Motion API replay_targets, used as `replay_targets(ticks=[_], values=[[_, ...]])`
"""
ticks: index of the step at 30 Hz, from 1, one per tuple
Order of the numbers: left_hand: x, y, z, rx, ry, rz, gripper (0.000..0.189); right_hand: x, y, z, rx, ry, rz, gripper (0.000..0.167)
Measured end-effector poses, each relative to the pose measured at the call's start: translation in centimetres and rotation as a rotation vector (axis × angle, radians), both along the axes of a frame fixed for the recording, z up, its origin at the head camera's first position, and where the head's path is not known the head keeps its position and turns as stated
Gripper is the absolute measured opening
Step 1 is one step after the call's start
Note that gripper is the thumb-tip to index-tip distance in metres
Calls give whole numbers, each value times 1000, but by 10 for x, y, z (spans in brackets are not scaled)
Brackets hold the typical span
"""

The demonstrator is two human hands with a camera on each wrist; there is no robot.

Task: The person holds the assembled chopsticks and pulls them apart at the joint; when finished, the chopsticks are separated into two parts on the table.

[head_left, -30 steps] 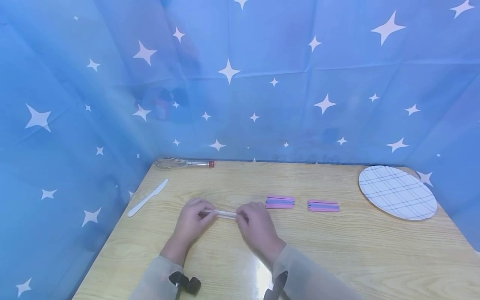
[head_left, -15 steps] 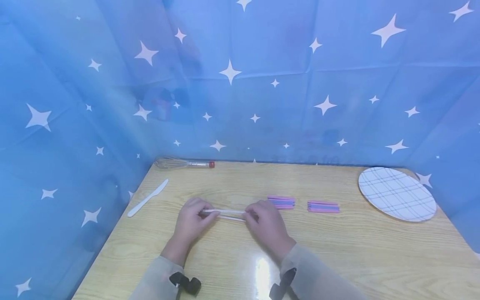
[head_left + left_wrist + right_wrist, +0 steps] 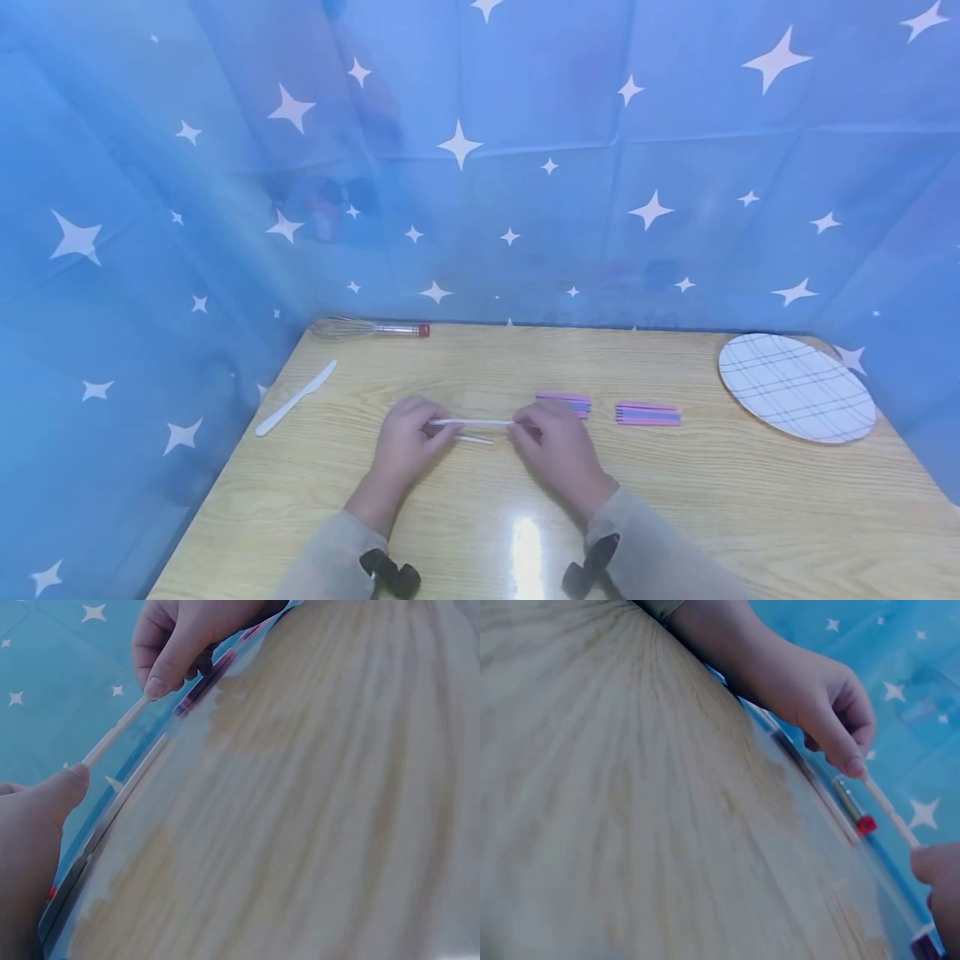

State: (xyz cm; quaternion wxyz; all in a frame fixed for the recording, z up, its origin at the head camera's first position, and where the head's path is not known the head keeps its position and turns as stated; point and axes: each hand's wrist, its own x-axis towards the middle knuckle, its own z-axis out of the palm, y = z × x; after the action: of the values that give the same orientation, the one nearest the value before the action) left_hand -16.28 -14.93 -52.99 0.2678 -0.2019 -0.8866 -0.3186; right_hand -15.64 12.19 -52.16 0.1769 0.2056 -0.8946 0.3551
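Between my two hands a thin pale stick [image 3: 480, 422] is stretched level above the table, its middle bare. My left hand [image 3: 408, 437] pinches one end between thumb and fingers. At the other end, my right hand [image 3: 558, 442] does the same. Both wrist views show the thumbs on the stick [image 3: 116, 735] and its shaft [image 3: 889, 802] raised off the wood. A second pale stick [image 3: 476, 439] lies on the table just below, partly hidden by my left hand in the head view.
Bundles of thin pink and blue sticks lie to the right: one [image 3: 577, 407] partly behind my right hand, another [image 3: 647, 414] farther right. A checked oval plate [image 3: 797, 388] is at the far right. A whisk [image 3: 367, 328] and a white knife [image 3: 296, 398] lie left.
Both hands have shifted right, the right hand farther, so more of the held stick shows between them. The second stick now appears separate, with its right end uncovered.
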Motion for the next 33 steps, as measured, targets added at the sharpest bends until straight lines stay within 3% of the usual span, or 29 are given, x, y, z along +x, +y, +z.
replay_targets(ticks=[7,17,24,33], values=[[-3,20,0,-6,-102,15,20,1,18,0,9,-5,-16,8],[-7,53,3,-19,-144,16,21,4,46,-1,-26,-17,-54,12],[-10,73,2,-33,-99,-24,21,9,65,3,-31,-31,-90,12],[-12,102,1,-13,-59,-55,22,15,91,3,-17,39,-126,13]])
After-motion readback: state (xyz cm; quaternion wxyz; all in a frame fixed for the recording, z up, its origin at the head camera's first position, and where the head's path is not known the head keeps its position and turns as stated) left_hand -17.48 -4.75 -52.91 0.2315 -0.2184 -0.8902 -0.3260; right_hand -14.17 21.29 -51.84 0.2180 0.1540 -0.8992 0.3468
